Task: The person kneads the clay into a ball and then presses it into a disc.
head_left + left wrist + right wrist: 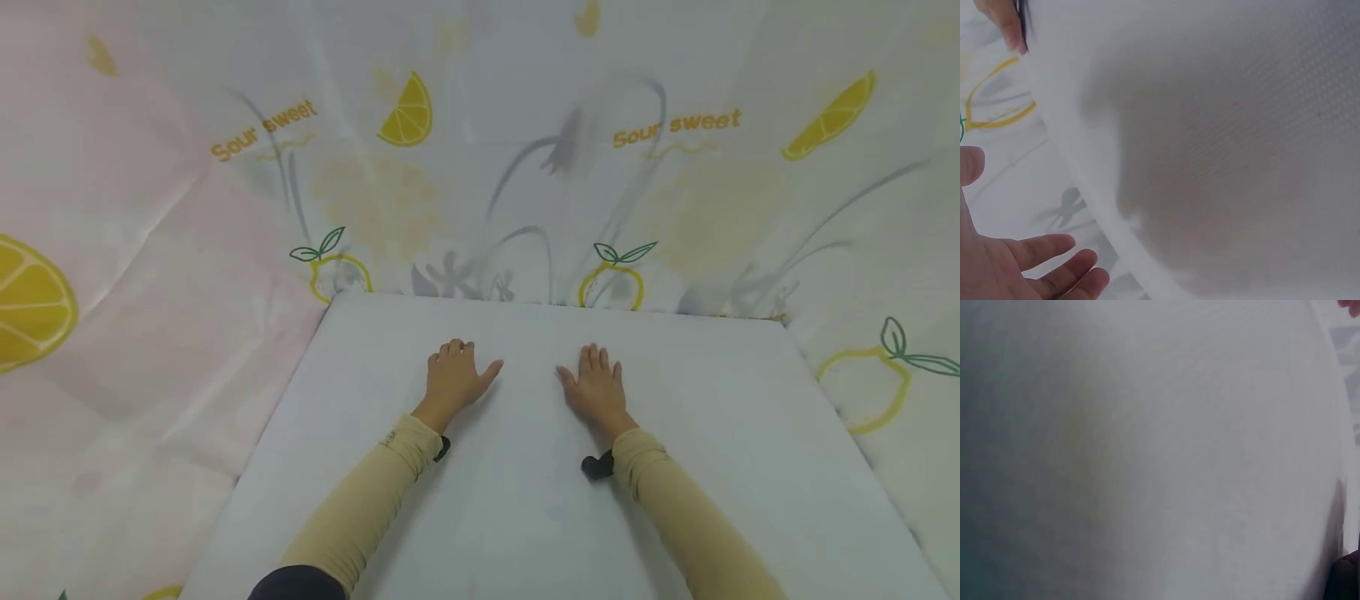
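Observation:
In the head view my left hand [456, 382] is over the white tabletop [517, 500], palm down, thumb spread toward the middle. Opposite it, my right hand [597, 392] has its fingers extended and its thumb pointing inward. A gap of bare white surface separates the two thumbs, and neither hand holds anything. The left wrist view shows the left hand [1035, 269] with loosely bent, parted fingers, and part of the other hand [1004, 25] in the upper corner. Pale tabletop [1166, 450] fills most of the right wrist view.
A light curtain [495, 108] printed with lemons and words stands behind the table and along both sides. Black wrist devices show at the cuffs, one on the right wrist [597, 466] and one on the left wrist [442, 448]. Tan sleeves [360, 504] cover the forearms.

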A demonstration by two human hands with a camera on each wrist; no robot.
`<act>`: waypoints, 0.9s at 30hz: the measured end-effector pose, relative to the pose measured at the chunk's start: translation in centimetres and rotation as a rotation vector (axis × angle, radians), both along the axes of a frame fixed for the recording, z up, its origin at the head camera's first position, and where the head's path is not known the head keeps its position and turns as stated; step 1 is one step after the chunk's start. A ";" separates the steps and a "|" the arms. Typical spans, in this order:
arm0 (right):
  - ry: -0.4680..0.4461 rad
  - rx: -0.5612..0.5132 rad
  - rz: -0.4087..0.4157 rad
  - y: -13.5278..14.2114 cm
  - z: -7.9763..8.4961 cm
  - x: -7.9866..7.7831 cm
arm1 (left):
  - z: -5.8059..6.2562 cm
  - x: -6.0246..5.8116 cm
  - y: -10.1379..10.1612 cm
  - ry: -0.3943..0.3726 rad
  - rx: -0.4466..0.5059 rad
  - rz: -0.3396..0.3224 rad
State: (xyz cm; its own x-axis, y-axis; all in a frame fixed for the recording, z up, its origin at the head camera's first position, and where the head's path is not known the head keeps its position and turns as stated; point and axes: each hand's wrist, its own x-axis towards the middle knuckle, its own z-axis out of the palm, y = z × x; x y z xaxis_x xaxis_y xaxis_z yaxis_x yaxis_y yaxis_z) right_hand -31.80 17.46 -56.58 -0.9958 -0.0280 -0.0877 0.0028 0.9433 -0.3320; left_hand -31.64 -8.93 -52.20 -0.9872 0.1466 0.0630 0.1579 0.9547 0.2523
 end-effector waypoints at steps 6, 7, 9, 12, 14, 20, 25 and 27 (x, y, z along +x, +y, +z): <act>-0.001 0.008 -0.006 -0.1 -0.5 -0.2 | -0.5 0.0 -0.2 0.025 -0.009 0.003; 0.006 0.011 -0.004 -0.1 -0.5 -0.3 | -0.5 -0.1 -0.3 0.027 -0.006 0.006; 0.018 0.020 -0.001 -0.1 -0.7 -0.4 | -0.6 -0.2 -0.4 0.025 -0.004 0.011; 0.022 0.025 -0.001 -0.1 -0.8 -0.4 | -0.7 -0.2 -0.5 0.011 0.004 0.009; 0.018 0.029 -0.002 0.1 -1.1 -0.4 | -0.9 -0.2 -0.5 -0.003 0.005 0.003; 0.026 0.024 -0.003 0.2 -1.6 -0.6 | -0.7 -0.2 -0.5 0.001 0.003 0.003; 0.068 0.014 -0.003 0.1 -1.6 -1.1 | -0.6 -0.5 -0.7 -0.005 -0.005 0.012; 0.070 0.010 -0.004 0.1 -1.6 -1.2 | -0.8 -0.7 -0.7 -0.010 -0.003 0.012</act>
